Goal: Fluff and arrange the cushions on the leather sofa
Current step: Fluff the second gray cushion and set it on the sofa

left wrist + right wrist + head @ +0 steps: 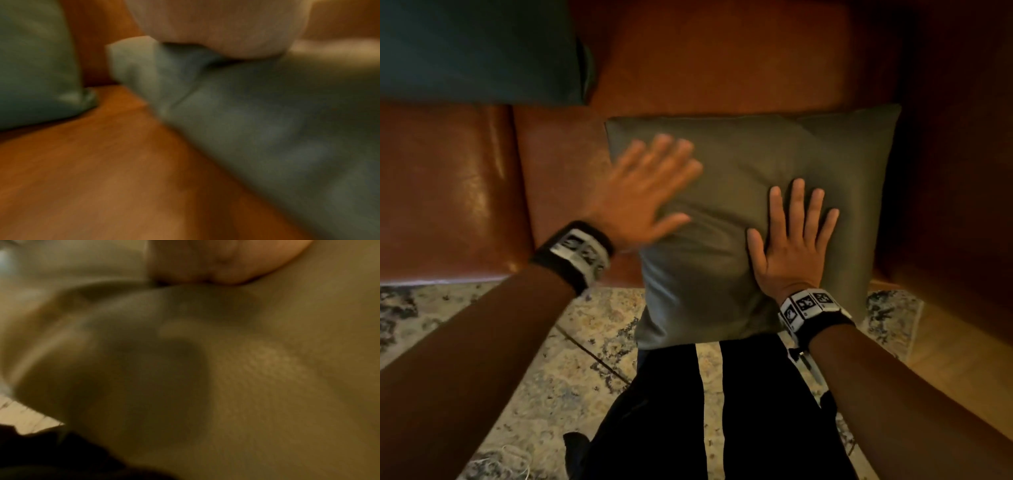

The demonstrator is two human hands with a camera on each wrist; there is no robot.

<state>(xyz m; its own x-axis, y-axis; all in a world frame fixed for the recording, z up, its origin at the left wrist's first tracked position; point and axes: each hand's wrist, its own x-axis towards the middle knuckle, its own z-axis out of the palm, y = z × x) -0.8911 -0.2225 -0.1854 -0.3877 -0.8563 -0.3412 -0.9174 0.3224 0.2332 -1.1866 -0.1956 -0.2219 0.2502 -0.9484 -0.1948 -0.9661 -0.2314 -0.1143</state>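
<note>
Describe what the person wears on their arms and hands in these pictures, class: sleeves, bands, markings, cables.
Both forearms are bare, with no sleeves, and both hands are ungloved. The left hand and the right hand each have a black wristband carrying white blocks printed with black square code markings. A thin cord hangs below the right band. No rings are visible.

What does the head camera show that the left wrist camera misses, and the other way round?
Only the head view shows both hands spread flat on the grey cushion, the right hand, the rug and the person's dark trousers. Only the left wrist view shows, blurred, the underside of the left hand on the cushion's corner. Both show the grey cushion, the teal cushion and the brown leather sofa.
</note>
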